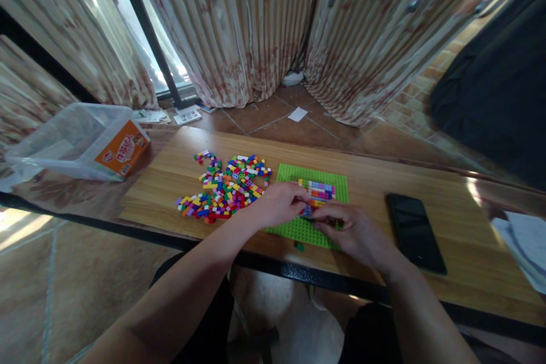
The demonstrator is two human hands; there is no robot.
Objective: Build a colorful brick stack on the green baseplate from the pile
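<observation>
A green studded baseplate [313, 171] lies on the wooden table in front of me. Rows of coloured toy bricks [321, 193] in white, purple, red, orange and blue are built up on its middle. My left hand [282, 203] reaches over the plate's left side, its fingers curled at the left edge of the rows. From the right, my right hand [352, 230] bends its thumb and fingers together at the rows' near edge. Whatever sits between the fingertips of either hand is too small and hidden to make out. One dark green brick [299, 246] rests just off the plate's near edge.
Left of the plate spreads a pile of loose mixed bricks [228, 187]. A black phone [416, 232] lies to the right, with papers [524, 239] at the far right. A clear plastic bin [72, 148] with an orange label stands at the left. Curtains [273, 28] hang behind.
</observation>
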